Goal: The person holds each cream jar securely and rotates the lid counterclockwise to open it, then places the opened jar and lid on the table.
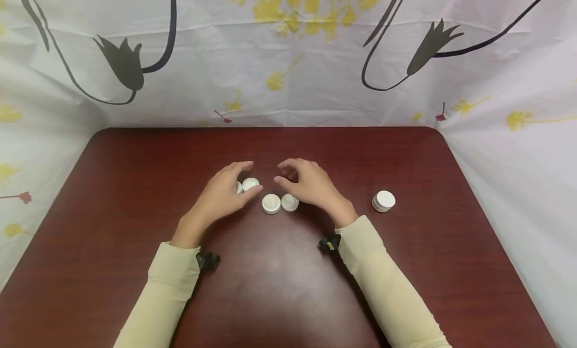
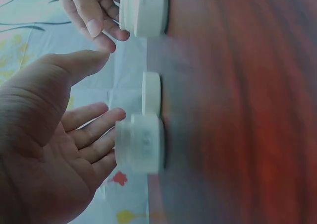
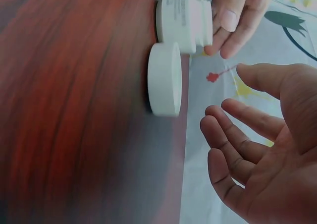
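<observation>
My left hand (image 1: 225,190) hovers with relaxed, spread fingers over a small white jar (image 1: 239,188), which it partly hides. A white lid (image 1: 250,184) lies beside that jar, between thumb and forefinger in the head view. In the left wrist view this jar (image 2: 141,145) stands uncapped with its lid (image 2: 151,93) alongside. My right hand (image 1: 311,183), its fingers loosely bent and holding nothing, is just behind and right of a second uncapped white jar (image 1: 271,205) and its lid (image 1: 290,203). The right wrist view shows that lid (image 3: 165,80) next to the jar (image 3: 181,23).
Farther right on the dark red table (image 1: 428,268) stands a third white jar (image 1: 383,201) with its lid on. A white patterned cloth (image 1: 315,97) hangs behind the table and along both sides.
</observation>
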A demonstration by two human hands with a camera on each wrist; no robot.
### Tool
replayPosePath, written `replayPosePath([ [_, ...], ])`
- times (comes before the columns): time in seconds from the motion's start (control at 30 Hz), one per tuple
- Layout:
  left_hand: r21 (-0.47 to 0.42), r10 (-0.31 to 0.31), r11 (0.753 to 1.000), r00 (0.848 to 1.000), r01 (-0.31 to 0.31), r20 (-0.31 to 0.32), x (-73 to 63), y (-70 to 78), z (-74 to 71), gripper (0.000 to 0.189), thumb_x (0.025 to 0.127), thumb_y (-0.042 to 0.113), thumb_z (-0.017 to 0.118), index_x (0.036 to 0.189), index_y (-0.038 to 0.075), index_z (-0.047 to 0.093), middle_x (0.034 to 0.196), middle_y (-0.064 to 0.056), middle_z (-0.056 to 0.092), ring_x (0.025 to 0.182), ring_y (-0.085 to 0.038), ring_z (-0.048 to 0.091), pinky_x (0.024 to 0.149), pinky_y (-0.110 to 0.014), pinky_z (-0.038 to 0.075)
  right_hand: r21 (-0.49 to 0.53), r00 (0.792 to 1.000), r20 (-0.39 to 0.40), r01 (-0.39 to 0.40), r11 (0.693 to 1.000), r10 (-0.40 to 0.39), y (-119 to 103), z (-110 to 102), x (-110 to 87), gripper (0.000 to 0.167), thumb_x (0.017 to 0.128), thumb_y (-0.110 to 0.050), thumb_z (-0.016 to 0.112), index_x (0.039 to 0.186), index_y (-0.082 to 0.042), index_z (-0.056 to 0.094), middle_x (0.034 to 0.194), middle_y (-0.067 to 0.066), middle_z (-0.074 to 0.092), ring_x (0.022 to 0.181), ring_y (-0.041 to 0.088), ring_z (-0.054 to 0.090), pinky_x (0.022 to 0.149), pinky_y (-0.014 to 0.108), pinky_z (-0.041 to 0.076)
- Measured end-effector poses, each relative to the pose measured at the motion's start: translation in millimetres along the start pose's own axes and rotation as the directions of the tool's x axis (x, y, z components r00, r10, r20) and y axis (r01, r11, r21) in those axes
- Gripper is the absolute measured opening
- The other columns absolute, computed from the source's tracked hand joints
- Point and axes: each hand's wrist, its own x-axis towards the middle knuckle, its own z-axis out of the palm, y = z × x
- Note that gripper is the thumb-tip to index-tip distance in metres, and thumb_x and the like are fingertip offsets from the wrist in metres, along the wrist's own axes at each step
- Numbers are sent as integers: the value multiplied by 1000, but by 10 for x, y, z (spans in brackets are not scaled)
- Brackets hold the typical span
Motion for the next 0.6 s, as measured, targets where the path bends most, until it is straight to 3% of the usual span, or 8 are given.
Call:
replayPosePath([
  [0.17,7,34,999,999,-34,5,106,138,71,64,99,43,72,151,9,56,150,-9,62,144,-32,55,120,-56,42,17,1000,-30,-5,1000,5,106,-85,-108,41,99,-34,73,133,-10,71,115,6,77,105,23,73,93,46,57],
  [0.6,4,89,996,994,-90,56,339,494,307,61,100,43,70,150,9,57,151,-11,61,143,-34,56,119,-56,45,25,994,-94,-59,998,61,360,-316,-378,39,99,-31,74,131,-9,71,122,9,75,110,27,72,95,48,57],
])
